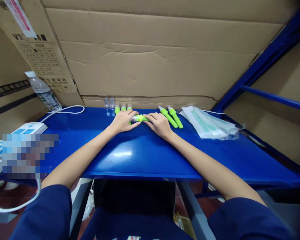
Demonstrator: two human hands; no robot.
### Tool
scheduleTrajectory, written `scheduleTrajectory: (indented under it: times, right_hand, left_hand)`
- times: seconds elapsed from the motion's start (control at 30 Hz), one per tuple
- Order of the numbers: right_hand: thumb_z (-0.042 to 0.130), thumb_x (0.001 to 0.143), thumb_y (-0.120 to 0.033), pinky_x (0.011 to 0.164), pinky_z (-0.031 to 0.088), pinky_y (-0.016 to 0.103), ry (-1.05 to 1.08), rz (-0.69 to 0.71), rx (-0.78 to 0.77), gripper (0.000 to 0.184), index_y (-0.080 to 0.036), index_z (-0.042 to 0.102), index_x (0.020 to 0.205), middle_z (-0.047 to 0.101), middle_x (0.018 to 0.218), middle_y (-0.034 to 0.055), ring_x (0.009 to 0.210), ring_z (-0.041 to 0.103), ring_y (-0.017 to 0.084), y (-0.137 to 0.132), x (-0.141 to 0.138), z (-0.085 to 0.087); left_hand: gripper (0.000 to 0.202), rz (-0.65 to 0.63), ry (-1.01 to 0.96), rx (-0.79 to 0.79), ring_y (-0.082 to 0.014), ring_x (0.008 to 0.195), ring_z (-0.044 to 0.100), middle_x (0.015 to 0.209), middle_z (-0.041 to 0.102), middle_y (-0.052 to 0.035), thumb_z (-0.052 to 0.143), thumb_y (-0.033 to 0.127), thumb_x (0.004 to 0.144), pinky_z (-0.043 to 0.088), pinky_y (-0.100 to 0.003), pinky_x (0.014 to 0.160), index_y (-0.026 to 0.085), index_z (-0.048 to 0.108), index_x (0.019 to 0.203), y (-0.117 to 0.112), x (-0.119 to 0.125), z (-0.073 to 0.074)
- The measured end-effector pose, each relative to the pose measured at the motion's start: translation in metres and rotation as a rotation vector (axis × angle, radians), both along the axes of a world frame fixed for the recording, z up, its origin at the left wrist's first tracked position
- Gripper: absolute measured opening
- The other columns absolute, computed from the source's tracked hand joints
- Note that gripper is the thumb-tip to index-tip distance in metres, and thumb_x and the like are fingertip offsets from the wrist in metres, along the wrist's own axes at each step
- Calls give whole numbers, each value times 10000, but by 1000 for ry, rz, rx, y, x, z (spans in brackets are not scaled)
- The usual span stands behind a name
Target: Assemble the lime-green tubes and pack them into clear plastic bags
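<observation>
Both of my hands hold a bright green tube point(140, 118) just above the blue tabletop. It lies level, with a clear end to the left and a yellowish band. My left hand point(124, 121) is closed round the clear end, and my right hand point(160, 123) grips the green end; my fingers partly hide it. Behind my left hand stand several green pieces with clear tops point(123, 107), their lower parts covered by the hand. Two clear caps point(109, 103) stand to their left. Right of my right hand lie two ridged green tubes with clear tips point(171, 116).
Clear plastic packets with pale green strips point(207, 123) lie on the right of the blue table point(145, 156). At the left are a water bottle point(45, 93), a white power strip point(30, 128) and a white cable. A cardboard wall point(150, 60) rises behind; a blue frame bar point(262, 56) slants at right.
</observation>
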State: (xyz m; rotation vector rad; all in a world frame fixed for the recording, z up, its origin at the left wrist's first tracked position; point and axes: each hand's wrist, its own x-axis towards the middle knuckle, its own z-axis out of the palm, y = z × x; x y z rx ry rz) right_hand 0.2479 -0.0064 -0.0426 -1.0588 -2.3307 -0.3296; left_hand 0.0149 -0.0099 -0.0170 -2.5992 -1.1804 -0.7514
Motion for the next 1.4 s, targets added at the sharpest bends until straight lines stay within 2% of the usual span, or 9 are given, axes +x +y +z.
scheduleTrajectory:
  times: [0.13,0.4,0.57,0.67,0.8,1.0,1.13,1.3,1.4]
  right_hand:
    - [402,1055,-411,848,455,401,-23,33,41,426,-153,659,1275,720,1147,144,1014,639,284,-1,-2,-3]
    - [456,1027,-480,787,493,408,18,110,201,483,-103,607,1287,732,1055,165,922,675,292,6,3,-5]
    - [528,976,-541,887,512,484,130,57,153,545,-118,578,1315,702,1117,192,1015,669,345,16,16,-4]
    - [510,1001,-467,943,515,495,246,60,118,429,-145,591,1274,689,1139,182,1056,663,331,21,25,-5]
    - [489,1015,-376,893,553,444,333,127,35,295,-180,611,1198,689,1086,137,959,679,273,23,27,-8]
    - [515,999,-370,870,562,453,407,157,-2,263,-192,643,1144,695,1025,117,854,670,255,21,24,-11]
    - [502,1001,-393,834,566,443,420,178,-26,275,-197,659,1112,701,1010,115,832,664,252,19,25,-13]
    - [481,997,-406,781,556,424,437,188,-83,275,-198,644,1073,696,985,117,787,636,241,19,24,-18]
    - [444,1008,-416,760,541,408,448,179,-98,283,-201,627,1025,687,955,115,769,618,233,20,23,-19]
  left_hand:
    - [565,31,36,51,-308,945,669,1078,713,-150,587,644,873,460,-398,853,161,669,1156,2,0,0]
    - [487,59,75,128,-278,859,696,985,755,-127,601,596,869,447,-322,697,169,721,1069,2,-2,-1]
    - [483,153,67,120,-266,826,706,968,769,-113,622,595,843,400,-290,613,174,739,1049,7,-10,1]
    - [494,215,34,112,-252,796,707,909,768,-104,599,607,847,384,-287,591,168,746,1018,14,-20,1]
    - [512,257,11,104,-247,785,705,842,760,-101,587,621,842,387,-287,599,162,752,998,21,-30,-2]
    - [519,208,65,89,-241,782,699,828,752,-92,561,620,868,367,-283,586,157,749,1008,22,-34,-5]
    - [516,175,65,90,-215,715,678,789,742,-87,540,620,895,346,-278,570,159,756,978,22,-35,-4]
    - [612,135,64,120,-206,667,653,772,735,-94,612,747,787,305,-272,545,161,748,904,21,-36,-4]
    - [591,136,56,126,-204,659,649,799,745,-97,645,730,777,286,-269,541,166,744,924,22,-36,-6]
